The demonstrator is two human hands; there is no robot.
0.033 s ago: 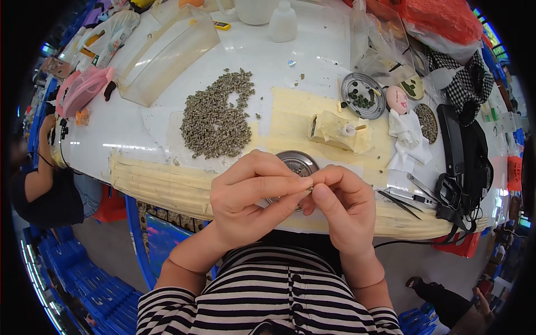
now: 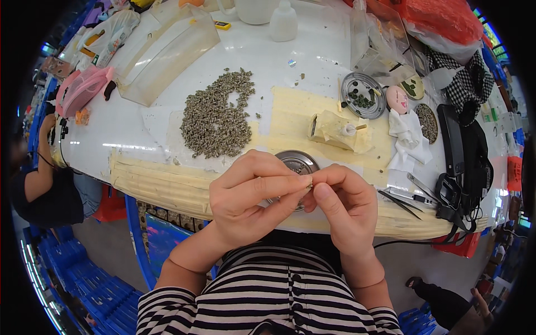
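Observation:
My left hand (image 2: 248,195) is closed, thumb and index fingertips pinched on a tiny metallic part (image 2: 310,186), mostly hidden by the fingers. From the other side, my right hand (image 2: 350,209) meets it, its thumb and index finger closed round the same part. Both hands are held over a round steel dish (image 2: 304,157) with small pieces inside, partly covered by my fingers. Beyond my left hand spreads a pile of small metal parts (image 2: 215,123). A tape-wrapped block (image 2: 329,134) with a short peg stands beyond my right hand.
At right are a steel dish of dark green pieces (image 2: 375,113), a crumpled white tissue (image 2: 407,137), tweezers (image 2: 402,204) and a black strap (image 2: 474,151). Far left stand a clear tray (image 2: 173,58) and a pink fan (image 2: 84,92). Another person's arm (image 2: 42,173) rests at the left edge.
My right hand has shifted very slightly to the right. My left hand has barely moved, and the fingertips still meet at the tiny part.

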